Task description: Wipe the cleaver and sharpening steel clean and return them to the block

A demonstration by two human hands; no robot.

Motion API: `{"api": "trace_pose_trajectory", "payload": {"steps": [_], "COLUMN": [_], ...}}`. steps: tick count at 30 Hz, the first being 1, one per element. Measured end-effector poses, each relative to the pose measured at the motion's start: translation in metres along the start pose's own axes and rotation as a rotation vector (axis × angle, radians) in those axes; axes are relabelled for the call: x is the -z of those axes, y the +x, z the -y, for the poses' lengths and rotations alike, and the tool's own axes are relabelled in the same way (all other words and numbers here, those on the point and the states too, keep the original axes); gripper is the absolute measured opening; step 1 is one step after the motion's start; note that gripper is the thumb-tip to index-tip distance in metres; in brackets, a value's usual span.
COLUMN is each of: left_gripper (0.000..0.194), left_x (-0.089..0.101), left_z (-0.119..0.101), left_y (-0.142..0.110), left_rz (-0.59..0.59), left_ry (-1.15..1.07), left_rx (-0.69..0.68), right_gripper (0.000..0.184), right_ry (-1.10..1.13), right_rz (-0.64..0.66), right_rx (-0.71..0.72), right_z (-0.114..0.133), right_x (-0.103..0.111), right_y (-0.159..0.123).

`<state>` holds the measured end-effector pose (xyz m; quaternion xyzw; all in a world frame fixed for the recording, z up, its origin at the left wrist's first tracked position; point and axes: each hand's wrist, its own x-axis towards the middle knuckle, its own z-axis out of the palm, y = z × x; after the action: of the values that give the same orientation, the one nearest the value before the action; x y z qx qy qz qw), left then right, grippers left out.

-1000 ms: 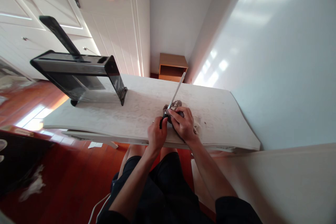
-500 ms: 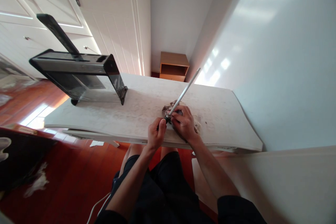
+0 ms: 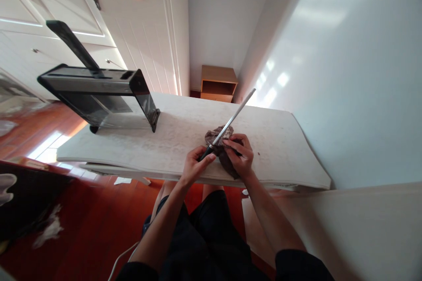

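My left hand [image 3: 197, 164] is closed around the black handle [image 3: 207, 153] of a long slim metal rod [image 3: 235, 115], which looks like a sharpening steel or a narrow blade. The rod slants up and to the right, away from me. My right hand [image 3: 242, 156] has its fingers bent on a crumpled brown cloth [image 3: 229, 162] beside the rod's lower end. Part of the cloth bunches up behind the rod and part hangs below the right fingers. Whether the right fingertips touch the metal, I cannot tell.
A white, smudged tabletop [image 3: 178, 127] lies under my hands. At its left stands a clear-sided holder [image 3: 92, 81] with a black top and a black handle sticking up. A white wall [image 3: 356, 74] borders the right, and a wooden cabinet [image 3: 218, 80] stands beyond the far edge.
My left hand has shifted slightly left and loosened, showing more of the black handle. My right hand has moved right, away from the rod's base, uncovering more cloth. The rod leans lower.
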<state>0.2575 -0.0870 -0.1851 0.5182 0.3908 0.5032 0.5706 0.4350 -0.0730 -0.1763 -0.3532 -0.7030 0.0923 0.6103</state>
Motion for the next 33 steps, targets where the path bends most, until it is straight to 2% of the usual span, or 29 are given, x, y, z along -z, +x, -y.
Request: {"api": "trace_pose_trajectory", "payload": {"steps": [3,7,13,18,22,29,33], "left_gripper": [0.051,0.05,0.052,0.053,0.058,0.062,0.058], "left_x": [0.002,0.009,0.016,0.013,0.015,0.017,0.012], "left_z": [-0.006,-0.009,-0.006,-0.002,0.001,-0.002,-0.001], "left_y": [0.0,-0.001,-0.002,0.003,0.006,0.006,0.006], "left_rz": [0.034,0.119,0.316,0.382,0.367,0.415,0.313], "left_ry": [-0.013,-0.102,-0.149,-0.162,-0.204,-0.34,-0.344], "left_rx": [0.069,0.183,0.213,0.174,0.184,0.33,0.288], "right_gripper": [0.037,0.039,0.029,0.028,0.024,0.026,0.03], "right_ry": [0.004,-0.034,-0.094,-0.019,-0.02,-0.072,-0.06], "right_rz": [0.104,0.164,0.205,0.204,0.218,0.246,0.219], "right_rx": [0.08,0.147,0.143,0.094,0.071,0.086,0.05], "right_z": [0.001,0.002,0.0,-0.004,-0.006,-0.005,-0.006], "right_x": [0.002,0.003,0.002,0.003,0.003,-0.001,-0.001], "right_y": [0.0,0.003,0.005,0.004,0.006,0.007,0.005]}}
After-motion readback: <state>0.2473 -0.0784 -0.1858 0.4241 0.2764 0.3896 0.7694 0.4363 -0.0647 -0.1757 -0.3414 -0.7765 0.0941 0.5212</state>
